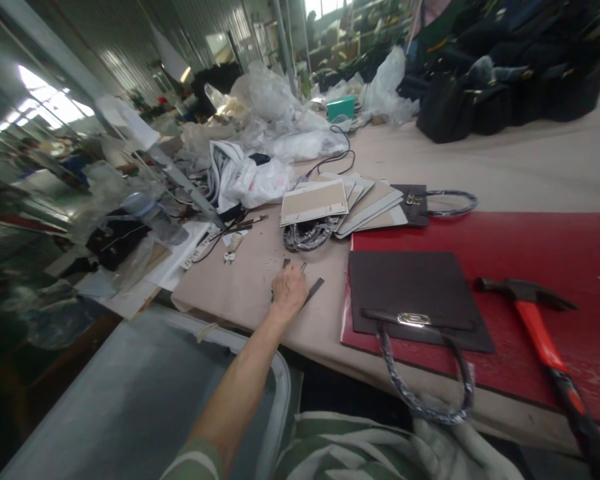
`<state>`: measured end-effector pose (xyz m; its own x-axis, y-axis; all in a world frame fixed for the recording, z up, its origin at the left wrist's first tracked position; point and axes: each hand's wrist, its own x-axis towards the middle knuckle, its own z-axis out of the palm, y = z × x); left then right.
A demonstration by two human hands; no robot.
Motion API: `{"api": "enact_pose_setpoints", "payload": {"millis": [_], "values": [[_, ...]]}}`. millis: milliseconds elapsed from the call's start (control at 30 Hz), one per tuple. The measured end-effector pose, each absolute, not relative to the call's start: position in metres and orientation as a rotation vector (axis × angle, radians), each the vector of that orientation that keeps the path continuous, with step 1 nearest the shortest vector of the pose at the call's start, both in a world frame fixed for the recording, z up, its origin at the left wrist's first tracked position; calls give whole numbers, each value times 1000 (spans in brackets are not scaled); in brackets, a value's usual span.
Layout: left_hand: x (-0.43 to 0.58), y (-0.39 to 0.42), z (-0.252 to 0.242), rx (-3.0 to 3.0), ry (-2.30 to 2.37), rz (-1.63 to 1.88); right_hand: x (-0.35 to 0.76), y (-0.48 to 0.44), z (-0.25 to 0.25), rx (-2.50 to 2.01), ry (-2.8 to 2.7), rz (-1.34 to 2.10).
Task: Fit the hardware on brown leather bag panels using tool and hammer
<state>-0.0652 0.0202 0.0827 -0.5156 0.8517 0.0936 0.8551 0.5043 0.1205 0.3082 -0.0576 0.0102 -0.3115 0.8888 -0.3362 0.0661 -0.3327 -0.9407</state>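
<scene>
My left hand [290, 288] reaches out over the beige table [240, 293], its fingers curled down on a thin dark strip [314, 291] lying flat there. A dark brown bag panel [415, 287] with a metal clasp [414, 319] lies on a red board [530, 247]. The panel's braided handle loop [400, 383] hangs over the table's front edge. My right hand [460, 450], in a white glove, sits at the bottom of the loop, and its fingers seem closed on the handle.
A red-handled hammer [540, 327] lies on the red board to the right. Stacked grey and tan panels [340, 200] sit behind, beside another dark panel with a handle [430, 203]. Plastic bags [260, 173], cables and dark bags [505, 73] crowd the back. A grey bin [130, 400] stands below the table.
</scene>
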Motion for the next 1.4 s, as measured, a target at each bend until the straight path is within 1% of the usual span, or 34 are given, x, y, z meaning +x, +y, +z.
{"api": "enact_pose_setpoints", "payload": {"millis": [67, 100, 167, 233, 300, 433, 567, 600, 633, 667, 700, 767, 833, 867, 900, 967, 1067, 1167, 1300, 1400], "values": [[-73, 14, 85, -1464, -2694, -227, 288, -60, 19, -1251, -786, 2025], [-78, 11, 87, -1418, -2707, -208, 281, -59, 23, -1206, -583, 2124], [-93, 5, 90, -1345, -2788, -136, 271, -57, 29, -1123, -311, 2236], [-108, 1, 91, -1350, -2897, -55, 264, -55, 35, -1069, -186, 2302], [-122, -2, 91, -1431, -2968, 16, 260, -55, 41, -1004, -201, 2355], [-138, 2, 90, -1560, -3028, 118, 259, -59, 56, -834, -460, 2344], [-144, 5, 91, -1618, -3094, 82, 266, -65, 61, -759, -613, 2385], [-144, 3, 92, -1590, -3142, -8, 268, -67, 60, -755, -597, 2378], [-144, 1, 92, -1534, -3211, -172, 269, -68, 59, -761, -574, 2364], [-143, -3, 92, -1453, -3290, -422, 269, -70, 57, -775, -553, 2349], [-141, -8, 93, -1364, -3362, -752, 269, -71, 56, -791, -541, 2334], [-132, -18, 97, -1197, -3384, -1553, 268, -71, 53, -822, -555, 2315], [-113, -28, 102, -1088, -3207, -2269, 264, -68, 51, -831, -582, 2328], [-101, -32, 104, -1051, -3090, -2529, 261, -65, 51, -819, -598, 2338], [-87, -35, 106, -1015, -2976, -2725, 259, -63, 51, -809, -614, 2347], [-56, -39, 108, -954, -2785, -3004, 253, -58, 50, -813, -631, 2353], [-12, -40, 106, -1021, -2593, -3258, 247, -53, 49, -809, -625, 2361], [18, -36, 101, -1203, -2446, -3324, 246, -52, 47, -768, -672, 2395], [32, -29, 91, -1434, -2355, -3207, 250, -53, 45, -737, -813, 2399], [33, -27, 83, -1638, -2487, -3019, 249, -54, 49, -783, -867, 2382]]}}
